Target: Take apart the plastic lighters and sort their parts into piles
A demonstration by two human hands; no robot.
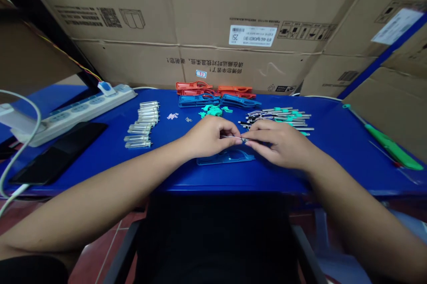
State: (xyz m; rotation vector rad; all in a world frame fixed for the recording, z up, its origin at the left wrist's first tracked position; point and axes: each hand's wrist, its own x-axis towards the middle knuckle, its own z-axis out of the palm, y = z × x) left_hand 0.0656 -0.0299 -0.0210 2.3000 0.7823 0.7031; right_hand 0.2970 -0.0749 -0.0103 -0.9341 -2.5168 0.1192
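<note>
My left hand (208, 137) and my right hand (280, 144) meet above the middle of the blue table (333, 142), their fingertips pinching a thin metal part (242, 139). It is too small to identify exactly. Just beneath my hands lies a translucent blue plastic casing (227, 157), partly hidden by them. Left of my left hand stand rows of metal tubes (142, 124). Beyond my right hand lies a bundle of metal rods with teal fittings (276, 119). Orange plastic casings (213, 88) and blue ones (200, 101) are stacked at the back, with teal plastic clips (211, 110) before them.
A white power strip (66, 115) and a black phone (56, 153) lie at the left, with a white cable (23, 150) nearby. A green-handled screwdriver (390, 146) lies at the right. Cardboard boxes (200, 8) wall off the table's far side.
</note>
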